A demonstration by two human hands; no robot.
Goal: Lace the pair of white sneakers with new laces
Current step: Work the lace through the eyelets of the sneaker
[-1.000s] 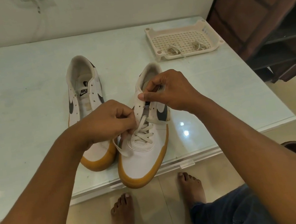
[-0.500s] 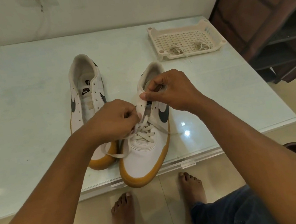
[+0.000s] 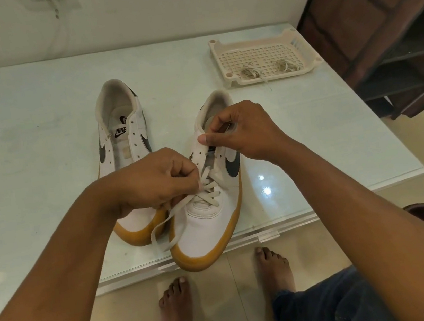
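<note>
Two white sneakers with tan soles stand on the glass table (image 3: 46,182). The right sneaker (image 3: 209,228) is near the front edge, its lower eyelets crossed by a cream lace (image 3: 207,192). My left hand (image 3: 159,180) pinches that lace at the shoe's left side, and a loose loop of it hangs down past the toe. My right hand (image 3: 239,132) grips the upper left eyelet flap of the same shoe. The left sneaker (image 3: 122,134) lies behind my left hand with no lace in it.
A cream perforated plastic tray (image 3: 295,41) sits at the table's far right, holding two bundled laces (image 3: 250,71). A dark wooden shelf unit (image 3: 382,30) stands right of the table. My bare feet rest on the tiled floor under the table's front edge.
The loose lace loop has grown longer and now hangs lower beside the toe. My left hand has shifted slightly right along the lace. My right hand keeps its hold on the flap.
</note>
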